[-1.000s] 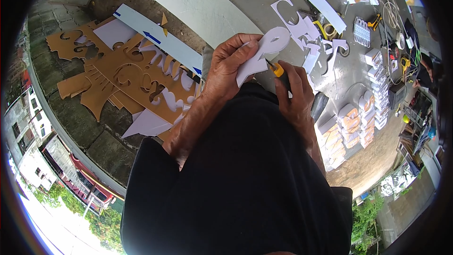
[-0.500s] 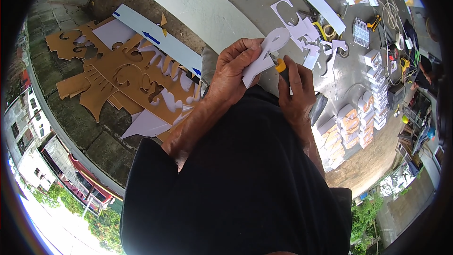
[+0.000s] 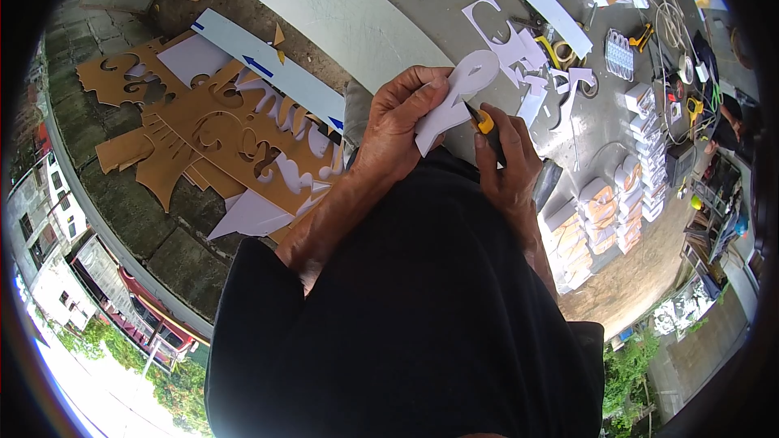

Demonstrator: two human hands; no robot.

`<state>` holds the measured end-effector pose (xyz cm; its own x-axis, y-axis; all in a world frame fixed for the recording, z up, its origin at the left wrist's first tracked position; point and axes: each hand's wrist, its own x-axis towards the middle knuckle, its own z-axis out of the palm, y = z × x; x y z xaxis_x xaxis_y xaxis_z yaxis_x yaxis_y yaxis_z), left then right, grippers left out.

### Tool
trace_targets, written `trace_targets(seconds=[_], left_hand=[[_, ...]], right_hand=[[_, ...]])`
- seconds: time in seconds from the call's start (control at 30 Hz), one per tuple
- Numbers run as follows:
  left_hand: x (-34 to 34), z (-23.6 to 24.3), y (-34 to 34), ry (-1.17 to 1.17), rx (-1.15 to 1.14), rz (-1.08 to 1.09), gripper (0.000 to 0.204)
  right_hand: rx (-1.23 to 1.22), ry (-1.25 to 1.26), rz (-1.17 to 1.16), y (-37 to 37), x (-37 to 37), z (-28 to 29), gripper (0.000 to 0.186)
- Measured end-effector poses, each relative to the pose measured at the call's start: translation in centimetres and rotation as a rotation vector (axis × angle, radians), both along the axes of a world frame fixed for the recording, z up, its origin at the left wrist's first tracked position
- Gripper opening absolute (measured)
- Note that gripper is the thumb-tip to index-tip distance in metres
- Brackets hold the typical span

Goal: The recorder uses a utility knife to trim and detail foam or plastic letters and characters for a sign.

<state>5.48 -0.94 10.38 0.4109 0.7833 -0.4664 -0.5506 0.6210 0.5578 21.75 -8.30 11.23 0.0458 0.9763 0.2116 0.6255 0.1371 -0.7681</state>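
My left hand point(image 3: 403, 118) is closed on a white cut-out letter point(image 3: 475, 75), flat and looped at its top like an R. Its thumb lies on the upper face, and the fingers beneath are mostly hidden. In my right hand point(image 3: 511, 150) is a yellow and black utility knife point(image 3: 484, 122), its blade pointing up and left at the letter's edge. Whether the blade touches the letter I cannot tell. Just beyond, on the grey table point(image 3: 438, 16), lie white offcuts point(image 3: 519, 47) with curved cut edges.
Brown-and-white cut sheets point(image 3: 215, 126) are heaped on the paving at left. A long white strip point(image 3: 268, 65) with blue arrows lies above them. Rows of white block letters point(image 3: 596, 215) stand at right, near tape rolls point(image 3: 565, 53), a coiled cable point(image 3: 672, 28) and another person's arm point(image 3: 730, 118).
My right hand has turned the knife slightly, and its blade has come away from the letter's middle toward the lower right edge. My left hand keeps its hold, the letter tilted a little differently.
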Motion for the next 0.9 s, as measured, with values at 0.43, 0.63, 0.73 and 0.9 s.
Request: trace_targets(seconds=[0.43, 0.63, 0.73, 0.9], left_hand=[[0.4, -0.1, 0.2, -0.056, -0.001, -0.018, 0.023], [0.5, 0.4, 0.1, -0.077, 0.046, -0.028, 0.021], [0.2, 0.3, 0.1, -0.101, 0.066, -0.025, 0.02], [0.1, -0.1, 0.0, -0.051, 0.1, -0.012, 0.02]], right_hand=[[0.019, -0.055, -0.069, 0.0, 0.1, -0.8, 0.05], [-0.033, 0.034, -0.116, -0.4, -0.1, -0.7, 0.043], [-0.173, 0.191, -0.117, -0.9, 0.0, -0.2, 0.036], [-0.184, 0.184, -0.039, -0.4, 0.2, 0.3, 0.034]])
